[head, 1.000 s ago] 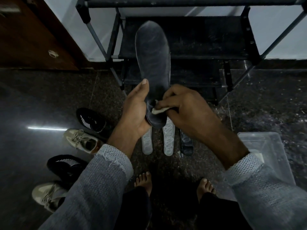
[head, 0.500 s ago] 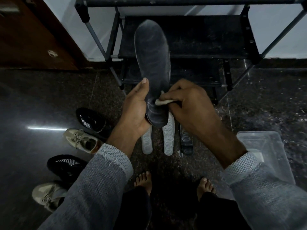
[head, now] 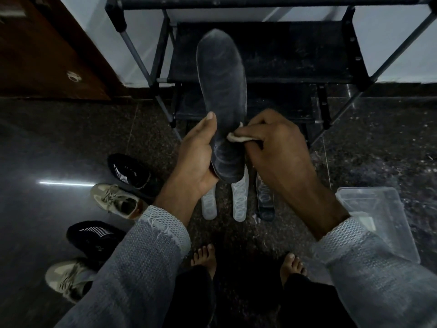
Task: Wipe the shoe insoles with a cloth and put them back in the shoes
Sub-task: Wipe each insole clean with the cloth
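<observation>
Dark insole (head: pixel 221 91) upright, mid-wipe.
Heel end gripped in left hand (head: pixel 196 159), toe end rising well above; white cloth (head: pixel 237 137) pinched by right hand (head: pixel 276 147), pressed against insole's right edge.

The dark insole (head: pixel 221 91) has a matt, fabric-like face streaked with pale marks. A small white cloth (head: pixel 238 137) pressed against it looks soft. Below it, the floor (head: pixel 47 143) is polished speckled stone, glossy with a light reflection. Right of the insole lies a clear plastic container (head: pixel 387 223); behind it, a metal-framed shoe rack (head: pixel 295 50) with matt black shelves. The sleeves (head: pixel 146 256) are coarse grey knit.
</observation>
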Tool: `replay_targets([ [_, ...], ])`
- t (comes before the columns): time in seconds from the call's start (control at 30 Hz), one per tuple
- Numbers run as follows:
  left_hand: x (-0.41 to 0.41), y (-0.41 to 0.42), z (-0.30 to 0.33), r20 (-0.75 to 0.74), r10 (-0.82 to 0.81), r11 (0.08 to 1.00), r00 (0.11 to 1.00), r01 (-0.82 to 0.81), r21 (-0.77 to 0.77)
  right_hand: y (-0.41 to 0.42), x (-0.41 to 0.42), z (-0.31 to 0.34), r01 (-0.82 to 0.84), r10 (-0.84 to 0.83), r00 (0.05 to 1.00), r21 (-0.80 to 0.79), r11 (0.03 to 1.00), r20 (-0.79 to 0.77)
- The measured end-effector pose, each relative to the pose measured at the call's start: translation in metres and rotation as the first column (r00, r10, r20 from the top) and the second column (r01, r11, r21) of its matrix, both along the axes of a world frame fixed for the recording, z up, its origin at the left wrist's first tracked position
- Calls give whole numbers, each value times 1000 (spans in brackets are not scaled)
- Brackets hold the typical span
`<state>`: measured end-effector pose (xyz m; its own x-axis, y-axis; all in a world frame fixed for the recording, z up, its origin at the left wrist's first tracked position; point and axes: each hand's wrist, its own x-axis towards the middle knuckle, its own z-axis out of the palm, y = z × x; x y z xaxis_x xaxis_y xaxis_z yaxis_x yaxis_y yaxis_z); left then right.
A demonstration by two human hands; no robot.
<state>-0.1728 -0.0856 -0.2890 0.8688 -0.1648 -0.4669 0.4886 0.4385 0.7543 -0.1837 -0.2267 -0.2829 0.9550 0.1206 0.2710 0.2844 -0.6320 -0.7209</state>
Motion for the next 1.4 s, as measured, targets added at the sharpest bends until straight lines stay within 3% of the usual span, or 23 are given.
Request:
replay_targets([
  [0.07, -1, -1, 1, 5, 3, 1000, 1000, -3, -31, 5, -2, 1, -48, 48, 999, 20, 999, 0],
  [0.2, -3, 2, 1, 17, 88, 995, 996, -87, -56, 18, -8, 5, -293, 295, 955, -56, 954, 34],
  [0.43, -4, -5, 5, 9, 48, 996, 999, -48, -72, 6, -2, -1, -50, 53, 997, -43, 998, 62],
  [0.67, -3, -1, 3, -5, 79, 995, 997, -79, -67, 10, -4, 4, -323, 328, 944, -106, 940, 34],
  [0.87, -5, -5, 4, -11, 52, 995, 999, -53, -85, 2, -1, -2, -59, 67, 994, -97, 994, 85],
  [1.07, -4, -2, 3, -12, 57, 996, 998, -58, -73, 14, -5, 4, -288, 299, 951, -129, 949, 73],
  [1.17, -5, -4, 5, -11, 50, 994, 999, -50, -95, 4, -1, 3, -217, 235, 968, -175, 960, 87],
  [1.3, -6, -7, 6, -6, 41, 993, 999, -42, -113, 1, 1, -1, -67, 78, 992, -101, 993, 102],
  [1.4, -6, -5, 5, -6, 45, 995, 999, -45, -88, 13, -5, 2, -170, 178, 979, -84, 982, 103],
])
